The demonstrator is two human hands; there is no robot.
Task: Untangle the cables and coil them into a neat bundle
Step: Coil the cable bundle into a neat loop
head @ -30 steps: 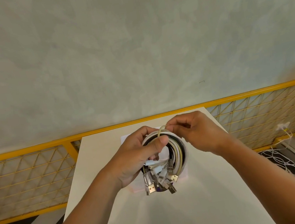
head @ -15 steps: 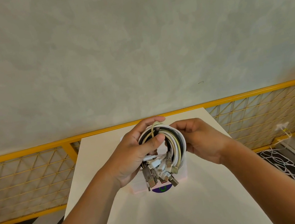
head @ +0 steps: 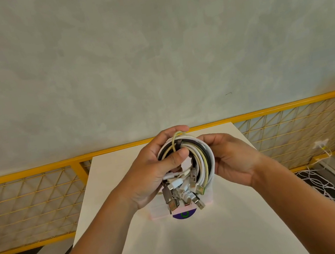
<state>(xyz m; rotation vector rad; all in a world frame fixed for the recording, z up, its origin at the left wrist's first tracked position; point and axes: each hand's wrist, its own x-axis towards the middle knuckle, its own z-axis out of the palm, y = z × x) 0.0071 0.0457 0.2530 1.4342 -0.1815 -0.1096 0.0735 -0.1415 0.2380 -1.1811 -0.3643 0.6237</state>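
Note:
A coil of white, black and cream cables (head: 204, 160) hangs in the air above a white table (head: 183, 247). My left hand (head: 154, 171) grips the coil's left side, thumb across the front and fingers curled over the top. A thin yellowish cable end (head: 175, 142) loops over the coil by the left fingertips. My right hand (head: 233, 160) cups the coil's right edge with curled fingers. Several USB and network plugs (head: 183, 195) dangle from the coil's bottom.
A pale pink clear box (head: 209, 197) stands on the table under the coil, with a purple disc (head: 184, 215) at its front edge. A yellow mesh railing (head: 28, 196) runs behind the table. A loose white cable (head: 322, 184) lies on the floor at the right.
My right hand let go of the thin cable at the coil's top and slid down to its right edge. My left fingers moved over the top. The coil rose slightly.

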